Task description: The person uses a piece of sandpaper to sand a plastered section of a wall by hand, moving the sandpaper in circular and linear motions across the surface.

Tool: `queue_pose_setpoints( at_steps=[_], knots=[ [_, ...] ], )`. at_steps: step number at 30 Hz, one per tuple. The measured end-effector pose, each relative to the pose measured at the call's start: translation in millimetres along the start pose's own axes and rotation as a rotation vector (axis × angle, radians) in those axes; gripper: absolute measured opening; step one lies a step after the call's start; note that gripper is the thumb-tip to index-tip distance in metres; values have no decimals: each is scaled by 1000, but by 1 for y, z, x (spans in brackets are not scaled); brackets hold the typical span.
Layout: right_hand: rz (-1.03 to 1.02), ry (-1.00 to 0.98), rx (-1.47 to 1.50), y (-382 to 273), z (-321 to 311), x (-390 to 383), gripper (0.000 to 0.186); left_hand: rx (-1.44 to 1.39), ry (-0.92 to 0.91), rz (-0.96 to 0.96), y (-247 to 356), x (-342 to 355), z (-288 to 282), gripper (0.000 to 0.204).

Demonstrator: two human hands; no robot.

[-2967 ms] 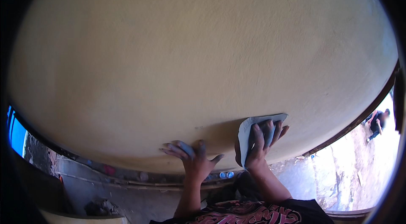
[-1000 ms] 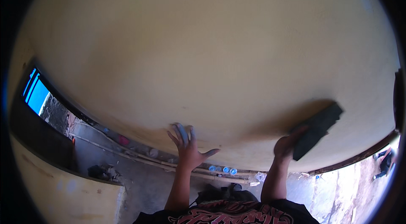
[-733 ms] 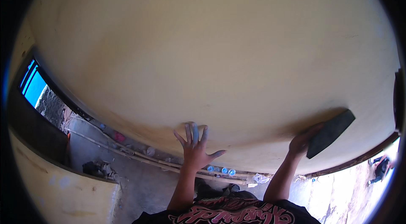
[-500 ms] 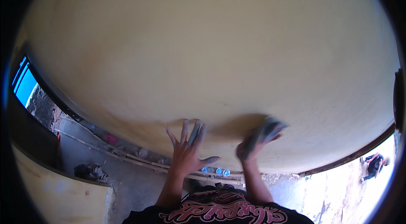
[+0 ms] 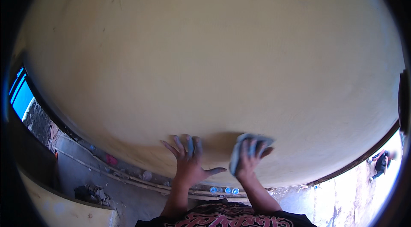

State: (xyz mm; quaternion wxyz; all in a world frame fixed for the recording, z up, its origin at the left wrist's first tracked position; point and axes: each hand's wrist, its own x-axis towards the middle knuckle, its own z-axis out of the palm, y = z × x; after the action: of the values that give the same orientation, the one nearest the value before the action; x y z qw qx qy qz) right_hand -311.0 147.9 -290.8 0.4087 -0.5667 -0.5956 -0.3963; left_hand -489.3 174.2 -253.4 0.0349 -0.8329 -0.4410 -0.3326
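The right hand [image 5: 247,162] of the person in front of me holds a grey sheet [image 5: 236,150], probably sandpaper, against a broad, cream-coloured wall [image 5: 205,64]. Its fingers fan across the sheet, whose left and upper edges show past them, a little blurred; I cannot tell where the thumb sits. Well within reach on the left, apart from the sheet, the left hand [image 5: 188,165] grasps nothing: fingers splayed, thumb out to the right, tips seemingly braced on the same wall. Grey-blue dust coats the fingers.

I judge the step in hand to be rubbing the wall low down, near its foot. The next move, as I read it, calls for even pressure through spread fingers, the sheet kept flat so no corner folds under, and the left hand steadying the body.

Farther out, a black shirt with pink lettering [image 5: 222,216] fills the bottom edge. Just beyond the left wrist, small clear plastic cups [image 5: 227,191] stand in a row by the wall's base, beside long, thin poles [image 5: 145,186]. A dark crumpled heap [image 5: 92,194] lies on the grey floor at left. Far right, in bright light, another person [image 5: 381,163] is low to the ground.
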Motion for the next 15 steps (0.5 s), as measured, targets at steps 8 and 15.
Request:
queue_pose_setpoints(
  at_steps=[8, 15],
  knots=[
    [421, 307, 157, 23, -6, 49, 55, -4, -107, -7, -4, -3, 13, 100],
    [120, 19, -138, -13, 11, 0, 50, -29, -118, 63, -18, -13, 24, 96]
  ],
)
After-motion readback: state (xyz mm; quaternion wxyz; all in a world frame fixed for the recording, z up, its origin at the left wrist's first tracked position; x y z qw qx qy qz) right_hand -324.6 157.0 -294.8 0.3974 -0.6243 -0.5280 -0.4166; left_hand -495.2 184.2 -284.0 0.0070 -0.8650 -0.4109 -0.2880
